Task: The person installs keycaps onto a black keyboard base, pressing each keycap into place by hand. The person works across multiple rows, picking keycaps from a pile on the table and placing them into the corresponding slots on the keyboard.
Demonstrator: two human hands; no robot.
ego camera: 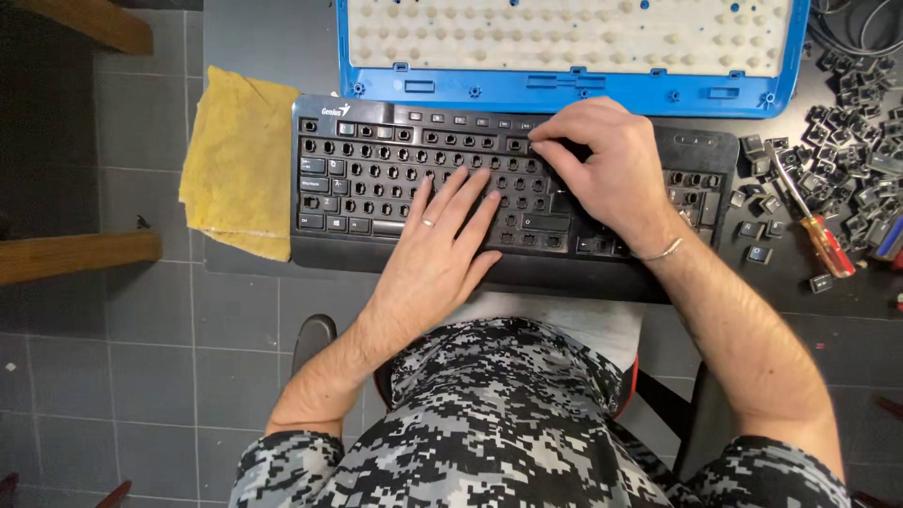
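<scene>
My left hand (442, 246) lies flat on the black keyboard (376, 179), fingers (467, 195) spread over its bare key sockets; my right hand (607, 174) curls over the upper rows, fingertips pressed together at one spot — pinching a keycap, perhaps, though I cannot tell; the keyboard sits on the dark surface (263, 47) before me, a yellow cloth (235, 160) at its left edge, a blue keyboard shell (574, 89) just behind it, loose keycaps (851, 122) and a red-handled screwdriver (815, 218) to its right.

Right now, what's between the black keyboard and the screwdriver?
In the head view, a few loose black keycaps lie on the dark table between the black keyboard and the red-handled screwdriver.
</scene>
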